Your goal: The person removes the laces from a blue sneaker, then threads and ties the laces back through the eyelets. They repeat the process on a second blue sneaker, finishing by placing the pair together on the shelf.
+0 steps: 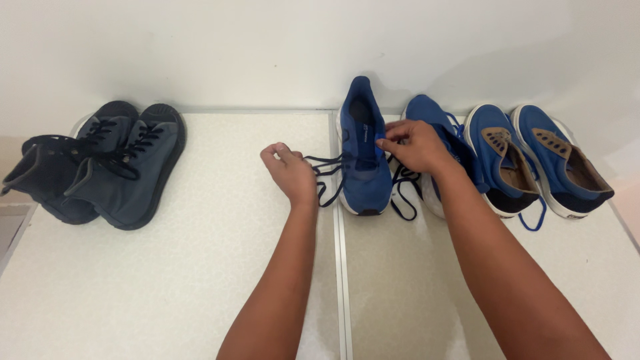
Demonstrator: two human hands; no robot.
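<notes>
Blue sneaker (363,157) at counter (200,267) back edge, middle. Left hand (290,173) pinching dark lace (327,175); right hand (415,145) fingers pinching lace at eyelets. Probably light, soft, limp; best gripped near lace ends.

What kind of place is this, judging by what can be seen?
Probably a home shoe shelf or a floor corner by a plain white wall: a speckled pale surface holds dark high-top shoes and blue sneakers, one being laced.
</notes>
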